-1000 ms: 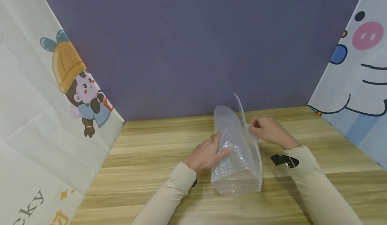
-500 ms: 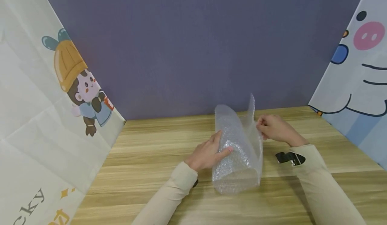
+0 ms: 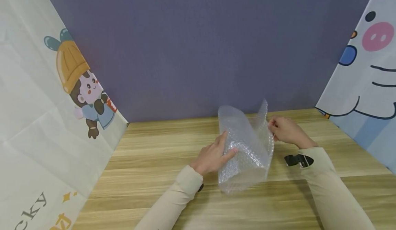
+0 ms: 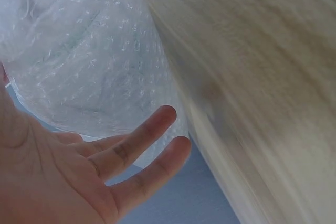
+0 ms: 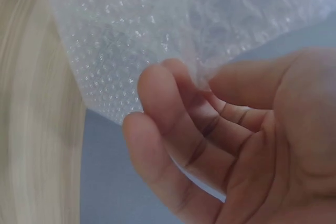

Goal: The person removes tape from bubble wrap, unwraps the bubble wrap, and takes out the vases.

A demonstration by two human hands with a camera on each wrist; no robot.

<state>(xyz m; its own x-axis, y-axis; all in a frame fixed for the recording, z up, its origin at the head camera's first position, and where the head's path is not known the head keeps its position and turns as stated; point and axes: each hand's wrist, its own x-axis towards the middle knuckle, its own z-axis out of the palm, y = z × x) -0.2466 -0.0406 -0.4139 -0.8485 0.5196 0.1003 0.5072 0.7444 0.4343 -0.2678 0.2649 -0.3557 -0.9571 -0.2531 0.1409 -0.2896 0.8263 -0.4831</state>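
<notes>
A sheet of clear bubble wrap, loosely rolled into a tube, lies lengthwise on the wooden table. Its near end shows an open mouth, and a loose flap rises along the right side. My left hand rests on the tube's left side with the thumb across the top. Seen in the left wrist view, the fingers are extended beside the plastic. Out on the right, my right hand pinches the flap's edge between thumb and fingertips. The right wrist view shows that pinched corner of bubble wrap up close.
The wood-grain table runs back to a dark purple-grey panel. White printed sheets flank it, with a cartoon child on the left and a pig-like figure on the right.
My right hand has moved right, pulling the flap away from the tube so the wrap spreads wider. The near end has lifted slightly; my left hand has stayed nearly in place.
</notes>
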